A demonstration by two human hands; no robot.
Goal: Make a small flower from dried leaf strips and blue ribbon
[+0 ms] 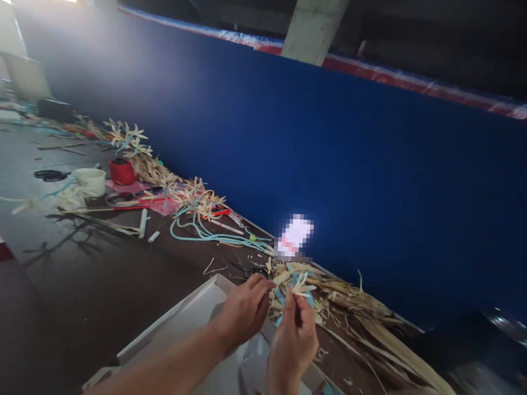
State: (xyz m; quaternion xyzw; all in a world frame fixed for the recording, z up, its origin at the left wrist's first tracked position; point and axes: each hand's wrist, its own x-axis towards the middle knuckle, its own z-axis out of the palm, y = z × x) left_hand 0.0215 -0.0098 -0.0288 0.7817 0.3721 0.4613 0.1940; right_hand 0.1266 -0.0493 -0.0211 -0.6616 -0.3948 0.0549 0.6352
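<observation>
My right hand (296, 333) pinches a small pale husk flower (303, 285) at its base, with the petals pointing up and outward. Just left of it, my left hand (246, 307) is closed, its fingertips pressed together near the flower; what it holds, if anything, I cannot make out. Both hands are above the far edge of a white cardboard box (166, 324). Beyond and to the right of them lies a heap of dry husk strips (372, 318), with bits of light-blue material among it.
A blue partition (377, 185) runs behind the table (88, 306). Along it lie pale-blue stems (200, 236), finished-looking husk flowers (197, 197), a red spool (122, 172), a white tub (89, 181) and black scissors (50, 175). A pixelated bright patch (294, 237) stands before the partition.
</observation>
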